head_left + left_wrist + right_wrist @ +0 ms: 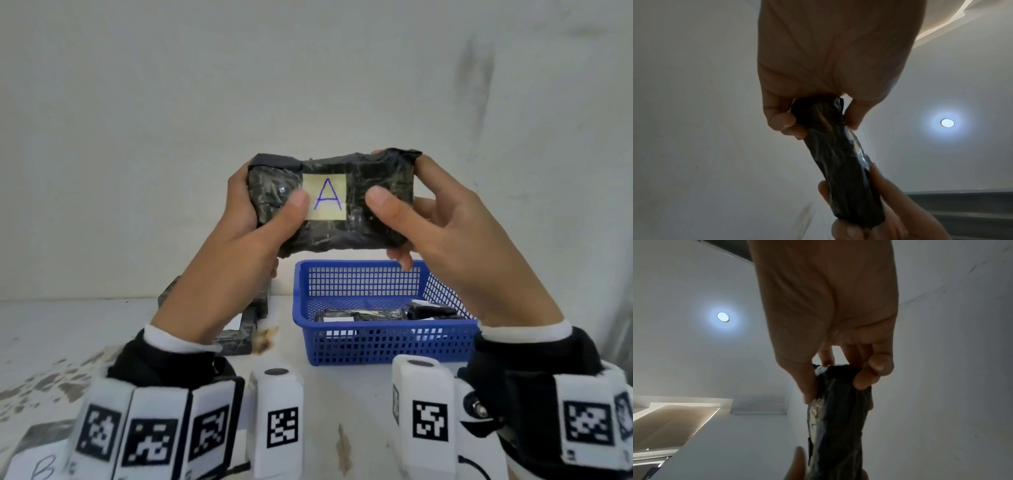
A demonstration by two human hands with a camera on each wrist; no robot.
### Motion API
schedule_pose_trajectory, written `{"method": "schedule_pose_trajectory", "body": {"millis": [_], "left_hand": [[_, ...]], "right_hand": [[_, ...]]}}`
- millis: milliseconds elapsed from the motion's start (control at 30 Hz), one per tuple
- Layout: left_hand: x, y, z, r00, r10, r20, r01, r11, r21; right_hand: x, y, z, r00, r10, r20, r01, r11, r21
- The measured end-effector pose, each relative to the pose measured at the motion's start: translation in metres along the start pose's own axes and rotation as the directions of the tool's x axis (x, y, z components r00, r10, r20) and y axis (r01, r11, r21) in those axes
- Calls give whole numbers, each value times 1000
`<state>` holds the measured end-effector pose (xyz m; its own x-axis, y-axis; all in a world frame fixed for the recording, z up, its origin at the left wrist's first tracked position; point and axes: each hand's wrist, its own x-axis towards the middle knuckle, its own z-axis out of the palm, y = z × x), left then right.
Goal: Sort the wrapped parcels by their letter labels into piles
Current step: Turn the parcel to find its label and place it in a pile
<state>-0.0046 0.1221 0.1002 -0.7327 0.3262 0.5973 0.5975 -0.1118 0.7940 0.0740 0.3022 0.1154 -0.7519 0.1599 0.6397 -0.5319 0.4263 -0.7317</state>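
I hold a black-wrapped parcel (363, 222) up at chest height, its yellow label (327, 198) with a blue letter A facing me. My left hand (255, 222) grips the parcel's left end, thumb on the front beside the label. My right hand (424, 222) grips the right end, thumb on the front, fingers behind. The wrist views show the same parcel (840, 155) (840, 426) edge-on between both hands (818, 116) (840, 374). Below it, a blue mesh basket (383, 349) contains more black parcels (359, 315).
Left of the basket, black parcels (239, 329) lie stacked on the white table (68, 329), partly hidden by my left forearm. A white label marked B (37, 466) shows at the bottom left corner. A plain wall stands behind.
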Motion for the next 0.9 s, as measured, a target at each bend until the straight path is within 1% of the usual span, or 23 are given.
{"method": "schedule_pose_trajectory", "body": {"millis": [167,300,433,500,600,700,833,900], "left_hand": [[1,-1,-1,998,-56,-38,58,997,51],[1,-1,3,996,-59,-63,61,998,24],[0,0,6,997,-55,-56,57,998,23],[0,0,7,997,-49,-52,51,998,29],[0,1,6,997,-31,-70,35,997,66],[1,0,6,996,-27,-90,37,993,111],[-2,1,5,997,-71,-41,78,972,223],[-3,1,5,997,-63,-35,70,971,229]], "right_hand": [[-1,-2,-2,1000,-7,-7,7,1000,-2],[1,1,-1,997,-5,-73,7,1000,26],[4,5,2,994,-29,-101,24,998,-51],[5,7,3,994,-23,-111,19,999,-35],[5,6,5,995,-19,-102,17,1000,-25],[5,7,6,995,-43,-91,39,998,-47],[2,3,6,993,-94,-65,94,996,-10],[4,5,4,994,-91,-62,90,996,-17]]}}
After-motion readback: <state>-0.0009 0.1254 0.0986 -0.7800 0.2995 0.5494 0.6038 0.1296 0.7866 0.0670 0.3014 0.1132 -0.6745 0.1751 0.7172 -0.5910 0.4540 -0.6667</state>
